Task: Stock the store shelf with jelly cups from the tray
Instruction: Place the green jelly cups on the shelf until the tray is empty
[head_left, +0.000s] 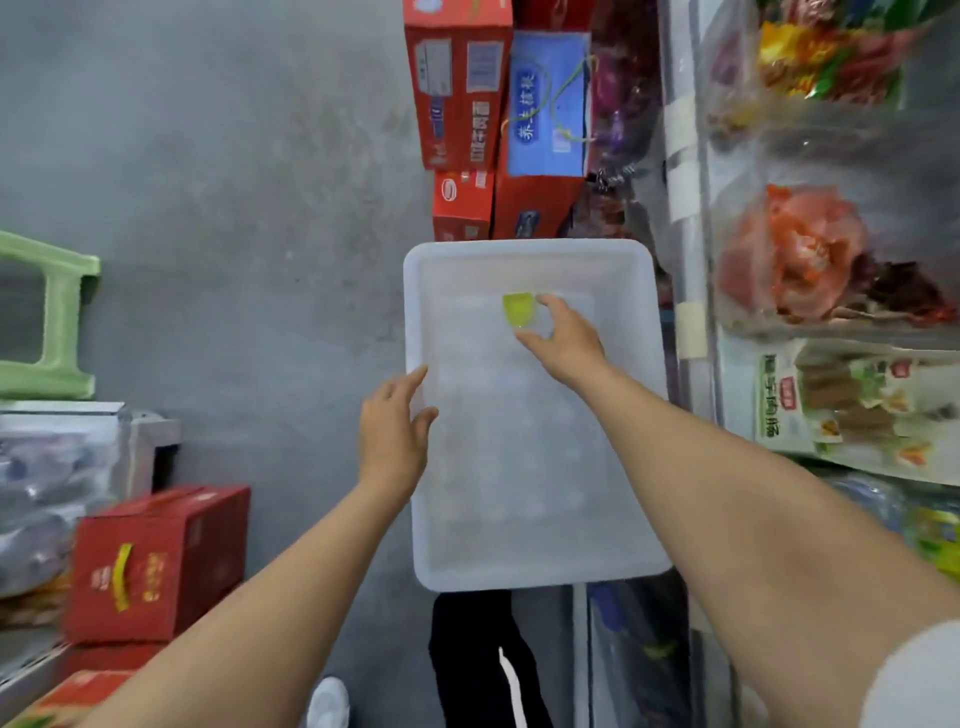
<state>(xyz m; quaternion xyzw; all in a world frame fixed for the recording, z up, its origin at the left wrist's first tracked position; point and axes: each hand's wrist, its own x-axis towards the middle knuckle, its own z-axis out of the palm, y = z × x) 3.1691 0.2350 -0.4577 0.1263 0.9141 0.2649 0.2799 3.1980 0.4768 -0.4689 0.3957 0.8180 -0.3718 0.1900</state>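
Observation:
A white plastic tray (636, 395) lies below me over the grey floor. One yellow-green jelly cup (518, 309) sits in its far half. My right hand (563, 338) reaches into the tray, with thumb and forefinger pinching the sides of that cup. My left hand (395, 428) is at the tray's left rim, its fingers fairly straight and touching the edge. The store shelf (693, 218) runs along the right side, packed with bagged snacks.
Red and blue cartons (467, 104) stand beyond the tray's far edge. A red carton (156, 561) sits at lower left beside a green plastic stool (57, 322). Snack packets (852, 410) fill the right shelves. My dark trouser leg (478, 660) and white shoe show below the tray.

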